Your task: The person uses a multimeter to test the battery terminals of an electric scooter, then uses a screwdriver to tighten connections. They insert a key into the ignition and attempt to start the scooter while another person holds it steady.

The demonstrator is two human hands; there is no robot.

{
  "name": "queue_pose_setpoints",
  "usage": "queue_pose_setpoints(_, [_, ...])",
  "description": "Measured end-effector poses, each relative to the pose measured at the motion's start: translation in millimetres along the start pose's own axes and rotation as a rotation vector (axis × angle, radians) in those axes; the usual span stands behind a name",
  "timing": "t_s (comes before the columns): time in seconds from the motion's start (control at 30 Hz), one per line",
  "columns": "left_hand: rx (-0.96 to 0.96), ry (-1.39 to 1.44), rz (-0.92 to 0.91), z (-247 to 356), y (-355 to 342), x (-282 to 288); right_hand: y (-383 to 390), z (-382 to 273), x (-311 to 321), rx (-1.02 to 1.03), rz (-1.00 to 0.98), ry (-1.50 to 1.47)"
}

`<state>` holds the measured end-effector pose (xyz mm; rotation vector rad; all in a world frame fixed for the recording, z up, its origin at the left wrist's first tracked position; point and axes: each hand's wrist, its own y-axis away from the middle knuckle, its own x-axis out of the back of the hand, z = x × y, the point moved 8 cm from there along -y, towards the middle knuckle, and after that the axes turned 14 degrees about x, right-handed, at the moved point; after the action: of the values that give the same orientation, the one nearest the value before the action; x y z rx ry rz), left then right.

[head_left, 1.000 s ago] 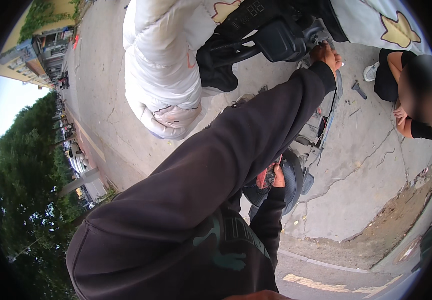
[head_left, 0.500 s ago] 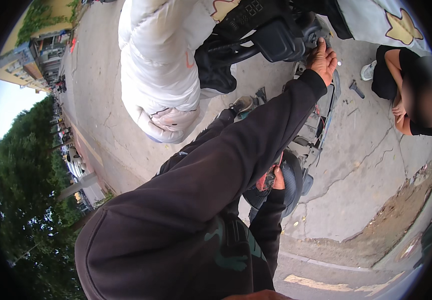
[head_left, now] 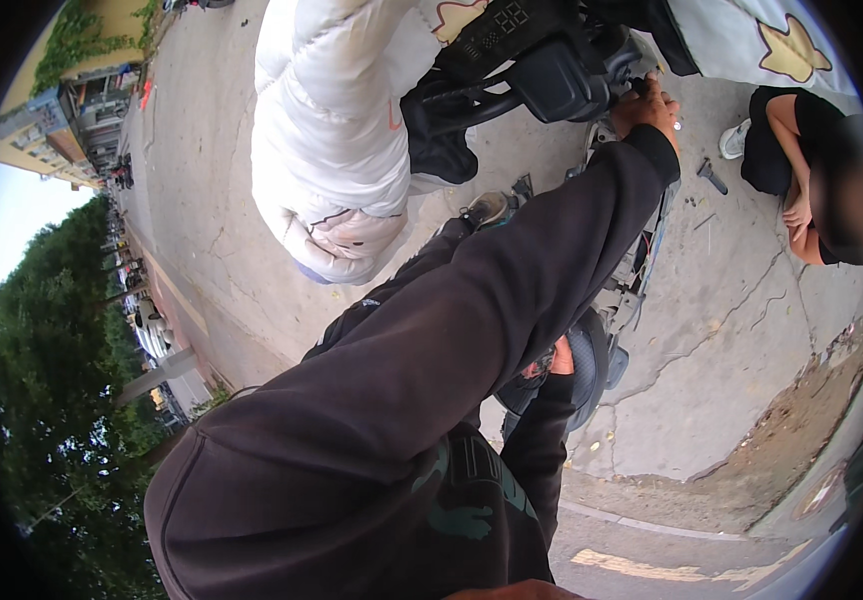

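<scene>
Mostly hidden: right hand (head_left: pixel 559 357) behind dark sleeve (head_left: pixel 472 330), grip unclear.

The scooter (head_left: pixel 592 70) stands far in the scene, its handlebar end under the left hand (head_left: pixel 649 103), whose sleeve runs from the near edge up to it. Left of the handlebar hangs a padded cover (head_left: pixel 332 150). Nearer, below the arm, the right hand (head_left: pixel 560 356) rests on the wheel (head_left: pixel 592 365). To the right a crouching person (head_left: pixel 812 180) sits on the pavement (head_left: pixel 722 340), with a small tool (head_left: pixel 712 176) lying between that person and the scooter. Trees (head_left: pixel 42 380) stand at the far left.
</scene>
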<state>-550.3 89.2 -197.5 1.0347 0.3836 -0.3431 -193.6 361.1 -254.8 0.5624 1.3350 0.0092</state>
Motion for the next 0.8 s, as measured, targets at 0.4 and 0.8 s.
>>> queue_pose_setpoints(0.4, [0.059,0.059,-0.310,0,18,-4,-6,-16,-60,0.132,0.059,0.302])
queue_pose_setpoints(0.8, [0.005,0.005,-0.073,5,-2,-3,-8,-8,-46,0.201,0.080,0.176])
